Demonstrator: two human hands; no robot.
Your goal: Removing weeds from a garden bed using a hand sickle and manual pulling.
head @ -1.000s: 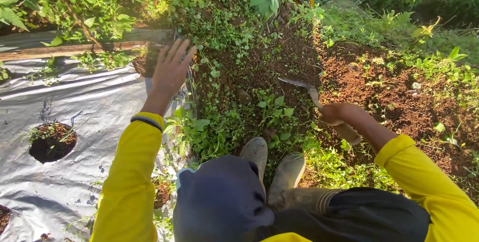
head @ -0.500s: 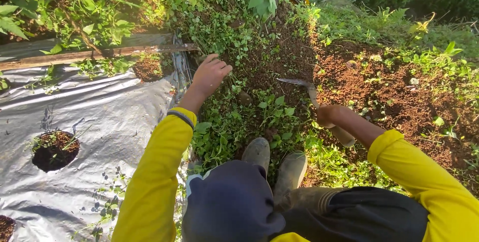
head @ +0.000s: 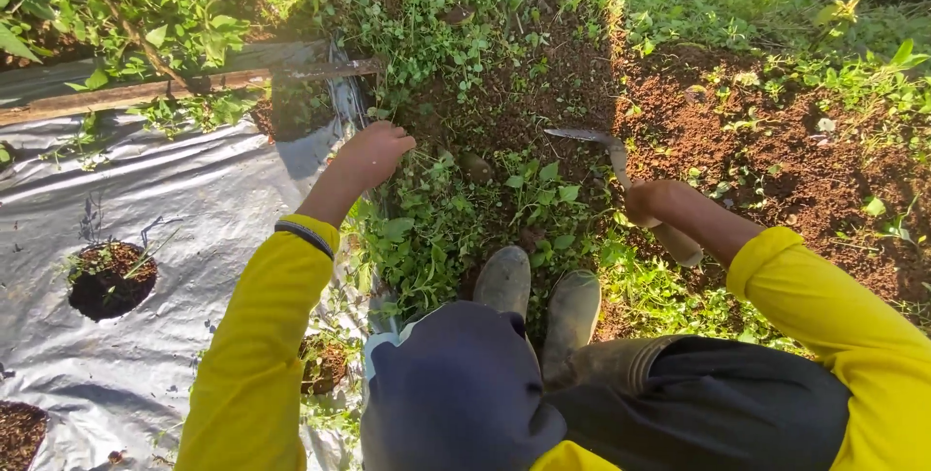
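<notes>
Sunlit garden ground: a silver plastic mulch sheet (head: 145,199) with round planting holes lies left of reddish-brown bare soil (head: 776,151); a weathered wooden plank (head: 145,93) crosses behind the sheet.

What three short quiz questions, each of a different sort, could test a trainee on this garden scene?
1. True or false: the right hand holds a sickle.
2. What does the left hand reach into: (a) weeds, (b) a bucket, (c) a basket?
3. What covers the ground on the left side?

Key: 1 true. 2 (a). 3 a grey plastic sheet with planting holes.
</notes>
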